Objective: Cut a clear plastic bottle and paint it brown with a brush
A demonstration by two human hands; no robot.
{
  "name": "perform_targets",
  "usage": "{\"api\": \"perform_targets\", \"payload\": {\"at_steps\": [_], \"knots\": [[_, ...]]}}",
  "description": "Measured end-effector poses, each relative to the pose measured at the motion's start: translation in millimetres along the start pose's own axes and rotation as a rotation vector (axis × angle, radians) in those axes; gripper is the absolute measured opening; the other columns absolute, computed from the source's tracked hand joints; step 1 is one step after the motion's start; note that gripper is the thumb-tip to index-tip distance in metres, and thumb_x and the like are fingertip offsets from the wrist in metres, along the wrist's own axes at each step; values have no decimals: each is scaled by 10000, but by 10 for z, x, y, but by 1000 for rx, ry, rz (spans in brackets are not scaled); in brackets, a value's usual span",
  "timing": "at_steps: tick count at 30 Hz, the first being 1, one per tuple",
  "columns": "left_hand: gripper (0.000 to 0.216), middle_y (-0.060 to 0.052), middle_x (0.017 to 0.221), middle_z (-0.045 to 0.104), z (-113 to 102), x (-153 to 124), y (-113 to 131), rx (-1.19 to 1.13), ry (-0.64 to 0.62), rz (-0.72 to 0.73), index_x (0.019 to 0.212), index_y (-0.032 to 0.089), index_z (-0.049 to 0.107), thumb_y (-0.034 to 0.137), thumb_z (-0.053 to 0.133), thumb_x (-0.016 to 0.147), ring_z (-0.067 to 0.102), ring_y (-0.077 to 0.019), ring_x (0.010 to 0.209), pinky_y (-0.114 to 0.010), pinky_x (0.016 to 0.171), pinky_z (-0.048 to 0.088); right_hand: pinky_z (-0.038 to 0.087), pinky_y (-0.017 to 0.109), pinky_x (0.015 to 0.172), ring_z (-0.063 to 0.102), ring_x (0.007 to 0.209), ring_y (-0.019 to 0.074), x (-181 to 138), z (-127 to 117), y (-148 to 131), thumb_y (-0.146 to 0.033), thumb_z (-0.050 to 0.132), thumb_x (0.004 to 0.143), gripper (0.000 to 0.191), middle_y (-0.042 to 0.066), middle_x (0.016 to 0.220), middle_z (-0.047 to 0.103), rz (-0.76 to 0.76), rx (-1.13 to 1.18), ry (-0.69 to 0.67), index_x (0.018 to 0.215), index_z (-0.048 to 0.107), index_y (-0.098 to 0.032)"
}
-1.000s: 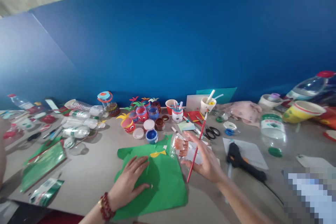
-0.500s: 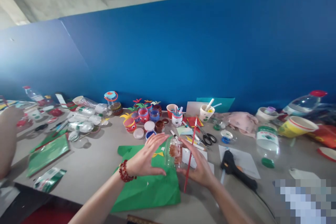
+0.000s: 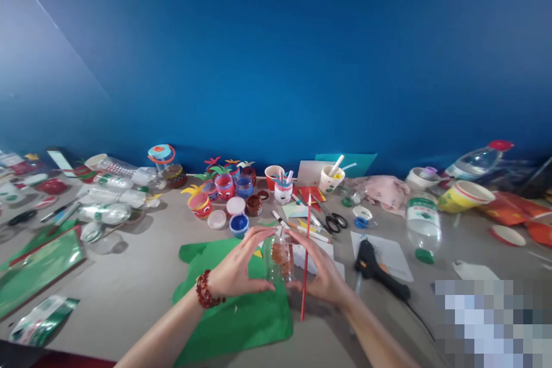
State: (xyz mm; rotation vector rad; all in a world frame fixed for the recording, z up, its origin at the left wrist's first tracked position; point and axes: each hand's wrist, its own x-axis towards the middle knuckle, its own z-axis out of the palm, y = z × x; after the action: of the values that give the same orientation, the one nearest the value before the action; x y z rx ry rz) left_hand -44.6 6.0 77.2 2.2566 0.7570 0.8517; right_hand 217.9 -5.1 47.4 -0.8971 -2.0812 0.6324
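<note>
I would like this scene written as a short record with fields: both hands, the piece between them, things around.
Left hand: red beaded bracelet at wrist; curved at the left side of the plastic piece, grip unclear
Right hand: holds red paintbrush
Between hands: clear plastic piece; reddish brown shows on or through it
Beneath left hand: green sheet
Beyond hands: open blue paint jar, black-handled scissors
On the right: black glue gun, partly on white paper
Far left: clear bottles, lying down
</note>
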Motion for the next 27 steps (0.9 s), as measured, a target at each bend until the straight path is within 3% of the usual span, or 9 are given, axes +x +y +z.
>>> {"api": "perform_targets", "payload": {"at_steps": [5,7,9,11,14,17,20,23,27], "knots": [[959,-194,1484,433,-3,-16,-51,-77,36,5,1506,250,251,490,797,755,467,-372,1363,-518,1089,469,477,489,1071,539,1324,361,-1,-55,42,-765,672,700,1064,161,1500,504,-36,-13,38,1558,267,-286],[944,-195,1479,430,-12,-27,-97,-53,82,-22,1502,248,252,478,792,763,469,-373,1359,-524,1083,473,507,475,1030,600,1258,338,-14,-73,59,-723,591,820,890,155,1475,533,-23,11,102,1541,314,-282],[930,-199,1477,423,-25,-37,-142,4,141,-41,1502,244,253,463,787,773,459,-381,1362,-552,1084,464,535,464,972,673,1142,299,-34,-87,62,-567,467,979,580,138,1401,606,14,48,228,1479,427,-276],[927,-202,1477,420,-43,-44,-180,51,194,-47,1509,243,239,447,779,784,458,-379,1359,-564,1076,467,555,467,895,724,974,268,-51,-104,54,-410,373,1043,412,120,1256,702,73,116,409,1392,533,-260],[918,-203,1466,433,-70,-56,-222,100,246,-26,1515,247,227,436,768,798,447,-375,1366,-566,1071,471,565,447,714,715,739,243,-46,-163,35,-390,343,1039,410,93,1005,772,115,296,652,1319,604,-244],[897,-203,1459,442,-78,-72,-265,146,275,-23,1513,245,243,433,762,805,426,-377,1382,-578,1078,455,562,426,623,694,705,237,9,-258,3,-497,401,989,448,93,955,755,118,480,808,1202,686,-224],[879,-206,1460,437,-68,-83,-308,156,302,-57,1507,236,259,431,757,809,423,-374,1382,-582,1082,444,562,350,547,688,754,224,76,-345,-71,-421,524,956,316,91,921,742,216,592,841,1007,752,-208],[881,-202,1443,438,-56,-80,-330,144,309,-85,1493,228,283,449,769,792,434,-373,1366,-583,1089,432,551,283,513,658,611,162,109,-387,-164,-271,660,893,116,24,699,703,281,665,807,859,755,-214],[885,-199,1414,437,-45,-68,-326,130,274,-103,1482,225,301,472,777,778,449,-373,1343,-579,1083,435,567,297,482,686,568,176,102,-378,-223,-336,676,897,150,58,755,760,327,765,668,873,761,-215]]}}
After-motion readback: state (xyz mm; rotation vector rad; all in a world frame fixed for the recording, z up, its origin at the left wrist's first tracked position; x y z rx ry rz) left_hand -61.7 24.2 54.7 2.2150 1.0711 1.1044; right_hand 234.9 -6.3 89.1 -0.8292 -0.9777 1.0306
